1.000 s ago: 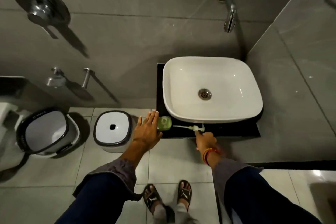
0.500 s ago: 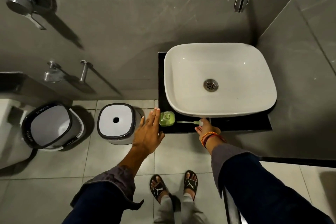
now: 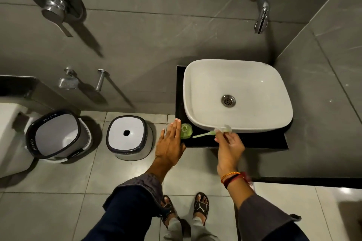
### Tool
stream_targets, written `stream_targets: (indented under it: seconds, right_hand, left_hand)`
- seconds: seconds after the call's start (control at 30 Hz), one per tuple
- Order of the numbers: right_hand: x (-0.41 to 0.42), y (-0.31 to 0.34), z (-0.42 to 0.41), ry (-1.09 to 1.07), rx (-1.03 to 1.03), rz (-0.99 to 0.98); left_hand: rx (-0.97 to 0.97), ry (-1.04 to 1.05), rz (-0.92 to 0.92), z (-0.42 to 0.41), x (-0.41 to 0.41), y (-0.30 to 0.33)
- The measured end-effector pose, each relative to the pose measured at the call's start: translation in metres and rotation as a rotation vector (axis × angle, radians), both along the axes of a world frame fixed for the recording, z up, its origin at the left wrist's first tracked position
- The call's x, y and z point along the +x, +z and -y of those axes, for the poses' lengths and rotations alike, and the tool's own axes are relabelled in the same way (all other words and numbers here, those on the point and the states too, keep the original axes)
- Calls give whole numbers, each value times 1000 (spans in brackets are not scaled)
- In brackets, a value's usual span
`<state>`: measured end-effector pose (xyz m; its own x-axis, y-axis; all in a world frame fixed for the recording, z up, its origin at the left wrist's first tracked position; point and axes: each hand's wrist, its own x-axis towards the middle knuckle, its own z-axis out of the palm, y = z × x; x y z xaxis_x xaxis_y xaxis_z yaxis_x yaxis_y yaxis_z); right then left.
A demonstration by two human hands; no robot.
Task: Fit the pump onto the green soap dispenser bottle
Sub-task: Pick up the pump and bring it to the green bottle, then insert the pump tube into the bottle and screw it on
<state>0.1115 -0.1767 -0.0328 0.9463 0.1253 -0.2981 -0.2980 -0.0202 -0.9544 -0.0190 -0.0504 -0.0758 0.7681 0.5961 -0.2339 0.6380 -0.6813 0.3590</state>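
**Pump in hand, bottle unsecured**

The pump (image 3: 219,130), pinched by the right hand (image 3: 229,143), hangs tube-first just right of the green bottle (image 3: 185,130) at the table's (image 3: 254,142) left edge. The left hand (image 3: 170,143) lies flat and open beside the bottle, gripping nothing. A slanted tube may miss the neck or topple the bottle.
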Motion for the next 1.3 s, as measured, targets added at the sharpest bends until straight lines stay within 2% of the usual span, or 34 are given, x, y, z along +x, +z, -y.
stream_targets:
  seconds: [0.1,0.27,0.5,0.7,1.07,1.3]
  right_hand:
    - [-1,18,-22,115,-31,155]
    - [-6,26,-42,242,-50,284]
    - [-11,16,-51,455,-257,375]
    - [-16,-2,-64,702,-527,564]
    - [-12,-9,-78,875,-768,699]
    - [-7,-6,-80,1003,-789,809]
  left_hand:
    - [-11,24,-2,3,1,-1]
    - [-48,61,-4,4,-1,-3]
    - [-44,49,-23,-1,-4,-4]
    - [-67,45,-10,1,-5,-4]
    - [-50,39,-35,0,-6,-7]
    - [7,19,-79,0,-5,-16]
